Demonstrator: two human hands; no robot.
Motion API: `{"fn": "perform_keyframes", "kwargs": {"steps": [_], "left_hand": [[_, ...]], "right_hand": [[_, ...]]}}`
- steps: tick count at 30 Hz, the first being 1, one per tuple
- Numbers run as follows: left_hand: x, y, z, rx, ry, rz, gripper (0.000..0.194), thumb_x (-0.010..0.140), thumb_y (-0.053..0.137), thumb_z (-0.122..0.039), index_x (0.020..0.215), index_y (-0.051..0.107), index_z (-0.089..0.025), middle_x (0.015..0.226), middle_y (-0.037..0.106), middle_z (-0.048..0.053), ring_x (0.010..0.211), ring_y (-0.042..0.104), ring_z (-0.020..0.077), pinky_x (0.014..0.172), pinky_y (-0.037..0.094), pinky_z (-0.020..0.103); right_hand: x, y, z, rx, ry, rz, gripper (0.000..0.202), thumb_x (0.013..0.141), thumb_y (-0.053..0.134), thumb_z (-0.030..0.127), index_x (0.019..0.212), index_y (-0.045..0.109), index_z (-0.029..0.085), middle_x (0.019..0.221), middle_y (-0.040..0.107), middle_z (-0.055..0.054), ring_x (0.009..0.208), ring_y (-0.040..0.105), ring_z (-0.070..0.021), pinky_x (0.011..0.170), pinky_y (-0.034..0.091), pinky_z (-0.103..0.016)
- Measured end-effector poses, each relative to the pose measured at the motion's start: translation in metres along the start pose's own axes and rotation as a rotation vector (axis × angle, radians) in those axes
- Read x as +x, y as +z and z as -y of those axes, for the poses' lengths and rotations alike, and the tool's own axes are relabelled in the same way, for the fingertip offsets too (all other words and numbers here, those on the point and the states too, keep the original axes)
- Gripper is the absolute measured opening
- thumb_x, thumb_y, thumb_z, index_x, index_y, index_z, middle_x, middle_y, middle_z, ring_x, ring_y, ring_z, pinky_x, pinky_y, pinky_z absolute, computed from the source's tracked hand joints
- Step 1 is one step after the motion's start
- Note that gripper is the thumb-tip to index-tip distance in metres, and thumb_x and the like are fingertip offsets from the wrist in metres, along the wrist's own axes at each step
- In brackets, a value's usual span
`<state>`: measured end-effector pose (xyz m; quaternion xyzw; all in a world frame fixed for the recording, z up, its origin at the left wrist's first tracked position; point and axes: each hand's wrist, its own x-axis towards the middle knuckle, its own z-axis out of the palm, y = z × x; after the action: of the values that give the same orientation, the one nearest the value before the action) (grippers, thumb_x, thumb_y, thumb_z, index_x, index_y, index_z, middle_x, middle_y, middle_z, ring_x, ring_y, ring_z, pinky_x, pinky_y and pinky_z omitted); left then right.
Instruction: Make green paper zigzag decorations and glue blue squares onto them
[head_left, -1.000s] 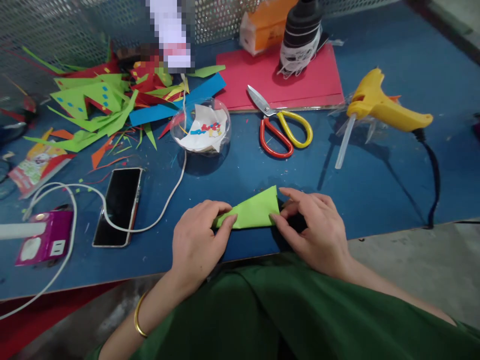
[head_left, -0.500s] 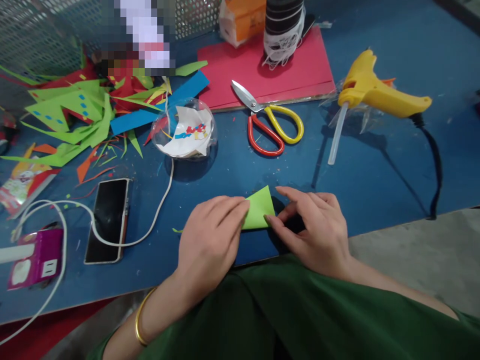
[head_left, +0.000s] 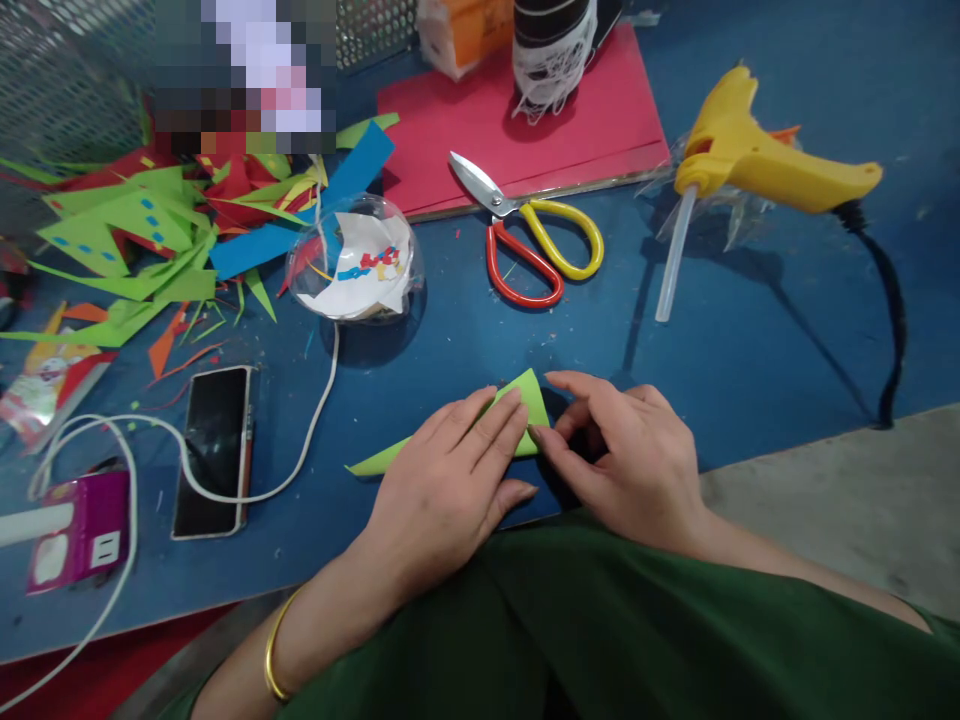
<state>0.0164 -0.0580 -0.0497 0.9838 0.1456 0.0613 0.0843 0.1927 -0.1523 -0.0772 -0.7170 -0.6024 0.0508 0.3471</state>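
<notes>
left hand (head_left: 450,480) lies flat on green paper (head_left: 534,400), lower center, fingers together. right hand (head_left: 634,460) pinches its right edge.

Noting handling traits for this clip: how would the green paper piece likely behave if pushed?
The green paper piece is probably very light, since it looks like thin sheet. Its long, narrow end would likely bend easily. It should slide rather than roll, as it looks fairly flat under the left hand.
</notes>
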Motion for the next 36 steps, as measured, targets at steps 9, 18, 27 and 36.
{"fn": "perform_keyframes", "kwargs": {"steps": [9, 18, 27, 36], "left_hand": [[0.0, 0.002, -0.001, 0.007, -0.007, 0.001, 0.056, 0.099, 0.052, -0.047, 0.137, 0.057, -0.007, 0.14, 0.061, 0.017, 0.131, 0.056, 0.0337, 0.102, 0.053, 0.049], [0.0, 0.002, -0.002, 0.027, -0.004, 0.002, 0.058, 0.098, 0.054, -0.048, 0.137, 0.057, -0.005, 0.141, 0.061, 0.017, 0.13, 0.056, 0.0345, 0.102, 0.052, 0.049], [0.001, 0.002, -0.007, 0.094, 0.008, -0.021, 0.056, 0.099, 0.053, -0.045, 0.134, 0.059, -0.002, 0.139, 0.062, 0.017, 0.127, 0.058, 0.0342, 0.104, 0.047, 0.048], [0.0, 0.001, -0.01, 0.132, 0.011, -0.032, 0.056, 0.099, 0.052, -0.048, 0.133, 0.06, -0.004, 0.141, 0.061, 0.015, 0.127, 0.058, 0.0325, 0.107, 0.04, 0.047]], "right_hand": [[0.0, 0.0, -0.001, 0.015, 0.028, 0.033, 0.026, 0.093, 0.059, 0.026, 0.119, 0.057, 0.02, 0.071, 0.071, 0.003, 0.062, 0.065, -0.0148, 0.068, 0.041, -0.032], [0.0, 0.001, -0.001, 0.0, 0.012, 0.028, 0.027, 0.093, 0.061, 0.026, 0.119, 0.057, 0.018, 0.071, 0.07, 0.005, 0.063, 0.065, -0.0137, 0.069, 0.041, -0.031], [0.0, -0.001, -0.003, 0.004, 0.001, 0.045, 0.028, 0.09, 0.064, 0.024, 0.116, 0.057, 0.017, 0.071, 0.071, 0.005, 0.064, 0.065, -0.0143, 0.069, 0.041, -0.031], [-0.011, -0.021, -0.011, -0.016, -0.111, -0.009, 0.037, 0.091, 0.061, 0.022, 0.126, 0.055, 0.014, 0.094, 0.077, -0.005, 0.081, 0.07, -0.0183, 0.078, 0.05, -0.033]]}}
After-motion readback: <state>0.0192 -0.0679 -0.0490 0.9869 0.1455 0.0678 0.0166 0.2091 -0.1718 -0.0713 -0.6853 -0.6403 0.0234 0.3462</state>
